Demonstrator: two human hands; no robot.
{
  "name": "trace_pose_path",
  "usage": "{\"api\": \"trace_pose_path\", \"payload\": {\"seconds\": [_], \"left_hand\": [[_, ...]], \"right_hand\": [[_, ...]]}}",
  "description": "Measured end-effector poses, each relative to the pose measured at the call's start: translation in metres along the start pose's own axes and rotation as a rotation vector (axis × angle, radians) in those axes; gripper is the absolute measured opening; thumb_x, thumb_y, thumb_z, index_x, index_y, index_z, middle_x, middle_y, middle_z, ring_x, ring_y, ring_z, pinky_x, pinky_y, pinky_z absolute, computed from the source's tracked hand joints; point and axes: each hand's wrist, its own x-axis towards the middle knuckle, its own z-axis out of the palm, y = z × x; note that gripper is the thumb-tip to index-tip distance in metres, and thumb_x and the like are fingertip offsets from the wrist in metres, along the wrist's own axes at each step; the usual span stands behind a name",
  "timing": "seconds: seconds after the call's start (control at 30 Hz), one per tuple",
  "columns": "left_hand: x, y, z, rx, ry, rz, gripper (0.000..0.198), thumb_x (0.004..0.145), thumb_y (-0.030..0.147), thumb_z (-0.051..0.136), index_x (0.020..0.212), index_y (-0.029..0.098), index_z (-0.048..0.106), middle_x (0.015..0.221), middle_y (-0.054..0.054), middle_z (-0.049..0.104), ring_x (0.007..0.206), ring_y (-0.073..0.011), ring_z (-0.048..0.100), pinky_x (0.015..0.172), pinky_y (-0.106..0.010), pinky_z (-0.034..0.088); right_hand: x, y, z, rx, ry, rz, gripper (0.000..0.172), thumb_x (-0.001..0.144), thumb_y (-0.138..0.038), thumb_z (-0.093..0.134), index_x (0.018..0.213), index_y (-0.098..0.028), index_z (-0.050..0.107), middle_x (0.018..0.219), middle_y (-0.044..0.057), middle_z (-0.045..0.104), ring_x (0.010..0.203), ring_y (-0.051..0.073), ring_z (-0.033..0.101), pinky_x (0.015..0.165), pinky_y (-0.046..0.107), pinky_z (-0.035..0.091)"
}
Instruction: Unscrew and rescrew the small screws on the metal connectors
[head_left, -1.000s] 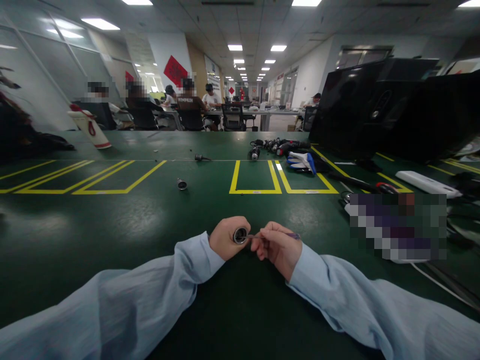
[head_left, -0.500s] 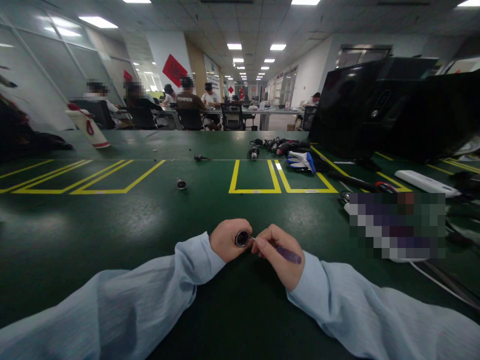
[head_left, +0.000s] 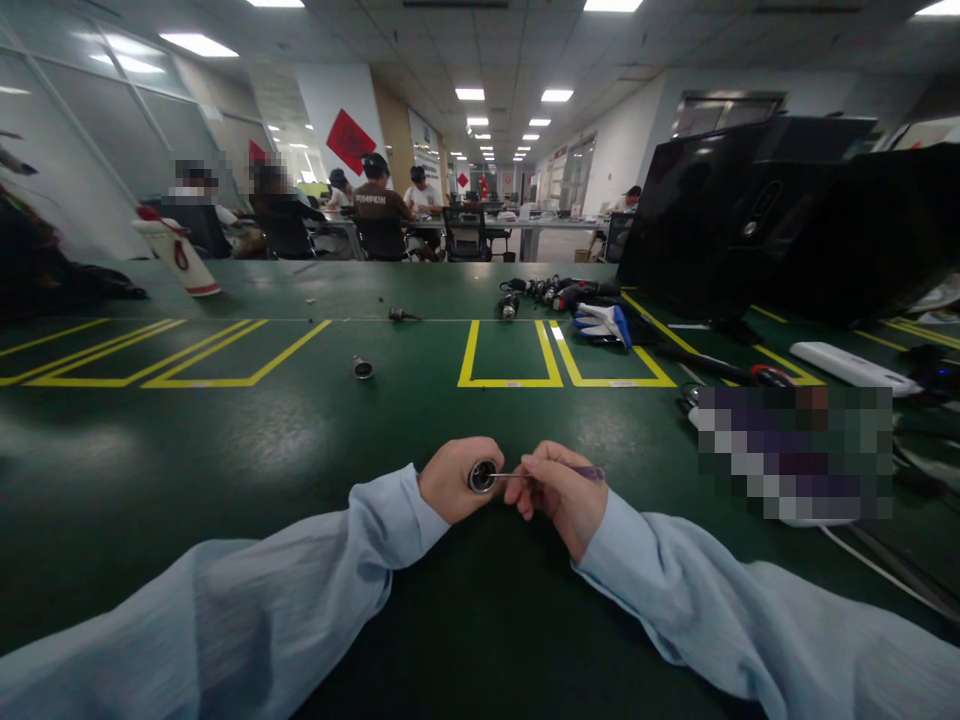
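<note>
My left hand [head_left: 452,477] is closed in a fist around a small round metal connector [head_left: 481,476], whose open end faces the camera. My right hand [head_left: 559,491] pinches a thin screwdriver with a purple handle [head_left: 587,472]. Its metal tip reaches into the connector's open end. Both hands rest low on the green table [head_left: 225,450], close to me, and both arms wear light blue sleeves.
A loose connector [head_left: 363,368] and another small part [head_left: 399,315] lie farther out. Several more connectors [head_left: 536,290] and a white and blue glove [head_left: 604,322] sit beyond the yellow marked boxes. Black monitors [head_left: 757,215] stand at the right. Several people sit at far tables.
The screwdriver handle dipped toward the table half a second ago and is level again now. My left hand and the connector stayed in place.
</note>
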Motion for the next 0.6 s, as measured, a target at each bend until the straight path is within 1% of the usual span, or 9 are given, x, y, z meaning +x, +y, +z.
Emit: {"api": "trace_pose_path", "payload": {"seconds": [0.07,0.13,0.2,0.23,0.33,0.47,0.6], "left_hand": [[-0.0004,0.0010,-0.0002,0.002,0.004,-0.010,0.012,0.070,0.020,0.050,0.060,0.015,0.047,0.057,0.001,0.048,0.052,-0.0091,0.046,0.050,-0.020,0.036],[-0.0013,0.0016,-0.0002,0.022,0.004,-0.008,0.012,0.071,0.021,0.050,0.062,0.015,0.047,0.058,0.001,0.049,0.053,-0.0092,0.046,0.050,-0.020,0.036],[-0.0019,0.0021,0.0001,0.052,-0.001,0.005,0.011,0.071,0.022,0.049,0.062,0.015,0.048,0.057,0.001,0.049,0.052,-0.0091,0.046,0.049,-0.020,0.035],[-0.0020,0.0022,0.0003,0.063,-0.004,0.011,0.011,0.071,0.021,0.049,0.062,0.015,0.048,0.057,0.001,0.048,0.052,-0.0090,0.045,0.049,-0.020,0.034],[-0.0010,0.0028,0.0006,0.049,-0.007,0.023,0.012,0.070,0.021,0.049,0.060,0.015,0.047,0.055,0.002,0.047,0.050,-0.0086,0.044,0.048,-0.019,0.034],[0.0009,0.0037,-0.0005,-0.035,0.049,-0.027,0.013,0.068,0.018,0.049,0.057,0.015,0.044,0.055,0.002,0.045,0.051,-0.0085,0.043,0.049,-0.019,0.034],[0.0012,0.0046,-0.0025,-0.118,0.083,-0.054,0.014,0.067,0.019,0.051,0.056,0.015,0.043,0.054,0.002,0.045,0.050,-0.0084,0.042,0.049,-0.020,0.034]], "right_hand": [[-0.0030,-0.0008,0.0009,-0.071,0.012,-0.052,0.020,0.073,-0.026,0.055,0.059,-0.017,0.044,0.053,0.000,0.062,0.042,0.008,0.050,0.042,0.020,0.036],[-0.0059,-0.0014,0.0015,-0.194,0.013,-0.110,0.020,0.074,-0.027,0.055,0.059,-0.016,0.046,0.054,0.000,0.061,0.044,0.008,0.050,0.043,0.019,0.037],[-0.0072,-0.0013,0.0016,-0.277,0.002,-0.119,0.020,0.073,-0.028,0.056,0.059,-0.016,0.048,0.053,0.000,0.061,0.045,0.008,0.050,0.044,0.019,0.037],[-0.0070,-0.0010,0.0015,-0.278,-0.001,-0.107,0.021,0.072,-0.028,0.056,0.058,-0.016,0.048,0.052,0.000,0.060,0.044,0.008,0.050,0.043,0.019,0.037],[-0.0032,0.0005,0.0012,-0.139,0.017,-0.035,0.022,0.069,-0.030,0.057,0.056,-0.016,0.045,0.049,0.000,0.060,0.040,0.008,0.049,0.040,0.019,0.036],[0.0020,-0.0001,0.0028,0.079,-0.002,0.052,0.022,0.066,-0.029,0.060,0.056,-0.017,0.044,0.051,0.003,0.063,0.040,0.009,0.050,0.039,0.018,0.035],[0.0012,-0.0026,0.0048,0.124,-0.051,0.029,0.023,0.067,-0.030,0.061,0.058,-0.017,0.045,0.055,0.003,0.064,0.043,0.009,0.052,0.041,0.019,0.037]]}}
